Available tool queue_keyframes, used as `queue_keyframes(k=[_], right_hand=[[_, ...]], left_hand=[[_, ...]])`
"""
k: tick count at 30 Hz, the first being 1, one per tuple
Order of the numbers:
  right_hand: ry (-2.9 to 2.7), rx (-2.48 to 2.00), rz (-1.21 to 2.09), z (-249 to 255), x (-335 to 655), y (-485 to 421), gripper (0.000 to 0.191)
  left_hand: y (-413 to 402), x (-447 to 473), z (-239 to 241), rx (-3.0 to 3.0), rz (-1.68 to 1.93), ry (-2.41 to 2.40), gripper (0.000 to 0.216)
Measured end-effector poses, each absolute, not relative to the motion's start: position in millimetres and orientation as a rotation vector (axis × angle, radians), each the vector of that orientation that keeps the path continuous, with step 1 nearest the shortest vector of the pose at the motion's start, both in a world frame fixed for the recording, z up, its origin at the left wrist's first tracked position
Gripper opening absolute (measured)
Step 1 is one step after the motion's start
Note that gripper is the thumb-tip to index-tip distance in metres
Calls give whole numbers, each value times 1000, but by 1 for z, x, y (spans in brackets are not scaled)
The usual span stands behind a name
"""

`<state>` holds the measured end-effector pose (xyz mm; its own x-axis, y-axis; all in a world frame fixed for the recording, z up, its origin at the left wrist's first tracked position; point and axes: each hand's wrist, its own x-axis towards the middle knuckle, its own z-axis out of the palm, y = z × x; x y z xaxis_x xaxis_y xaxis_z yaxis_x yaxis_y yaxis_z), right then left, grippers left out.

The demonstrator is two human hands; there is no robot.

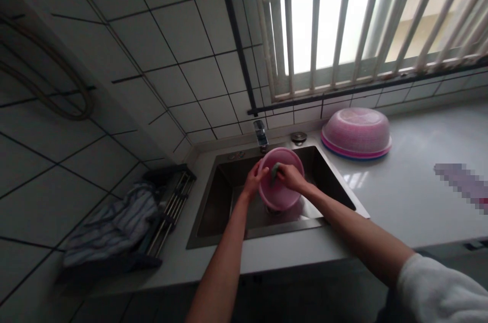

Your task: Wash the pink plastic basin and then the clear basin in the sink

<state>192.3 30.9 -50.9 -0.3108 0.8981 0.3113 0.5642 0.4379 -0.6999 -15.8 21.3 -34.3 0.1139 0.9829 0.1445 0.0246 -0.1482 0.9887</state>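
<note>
A pink plastic basin [281, 200] is held tilted over the sink [247, 222], its open side facing me. My left hand [254, 180] grips the basin's left rim, thumb on the inside and fingers behind. Inside the basin, my right hand [290, 176] is closed around a small green scouring pad [274, 171] pressed near the inner wall. Just behind the basin stands the metal faucet [261, 134]; whether water runs cannot be made out.
An upturned pink colander [357, 130] rests on the counter [409, 160] right of the sink. A round metal drain stopper [298, 137] lies by the sink's back edge. To the left, a dark rack [170, 216] bears a striped cloth [118, 221]. A barred window [343, 23] is above.
</note>
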Motion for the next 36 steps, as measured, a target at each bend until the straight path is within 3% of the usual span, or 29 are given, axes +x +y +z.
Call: queue_keyframes(k=[9,16,21,33,36], right_hand=[[-1935,-950,430,-22,194,23,15],[-1949,-1036,450,-19,190,22,25],[-1998,-1073,441,-20,207,30,28],[-2055,-1292,275,-18,194,27,22],[-1975,-1387,263,-19,201,29,20]], left_hand=[[32,-26,-47,1455,1126,1192,59],[24,-18,-35,1594,1084,1186,38],[17,-23,-19,1740,1162,1465,21],[2,-5,-7,2056,1081,1707,24],[-2,-4,-1,2030,1120,1776,35]])
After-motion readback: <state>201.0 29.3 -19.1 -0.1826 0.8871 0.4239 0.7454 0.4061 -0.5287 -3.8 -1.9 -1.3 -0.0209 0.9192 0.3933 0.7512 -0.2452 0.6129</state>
